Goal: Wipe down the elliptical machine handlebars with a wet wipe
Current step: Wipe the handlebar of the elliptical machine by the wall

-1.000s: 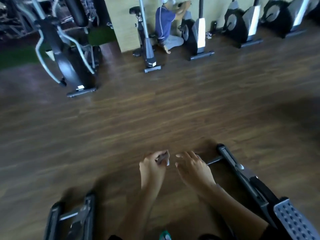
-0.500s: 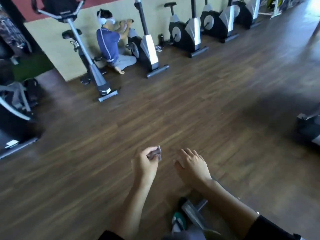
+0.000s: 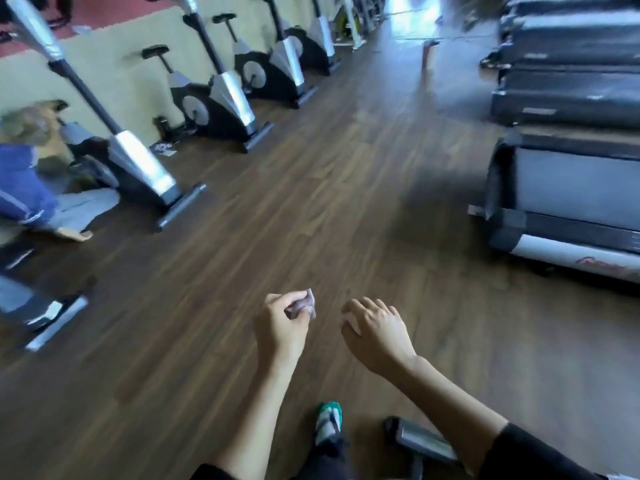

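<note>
Wet wipe [image 3: 304, 306] first: I see it small and crumpled, pinched between the thumb and the curled fingers of the left hand [image 3: 282, 327]. That arm reaches out in front of me, with the back of the hand up, low over the brown wood floor [image 3: 311, 202]. Near it, not touching, is the right hand [image 3: 375, 336]. It is palm down with the wrist bent a little, and its fingers [image 3: 360, 306] hang loosely bent and hold nothing. Under the arms I see a foot [image 3: 329, 424] in a green and white sandal, and beside it a grey machine part [image 3: 422, 441]. Exercise bikes [image 3: 214, 109] stand along the left wall, where a person in blue [image 3: 24, 192] sits. Treadmills [image 3: 568, 202] are on the right.
</note>
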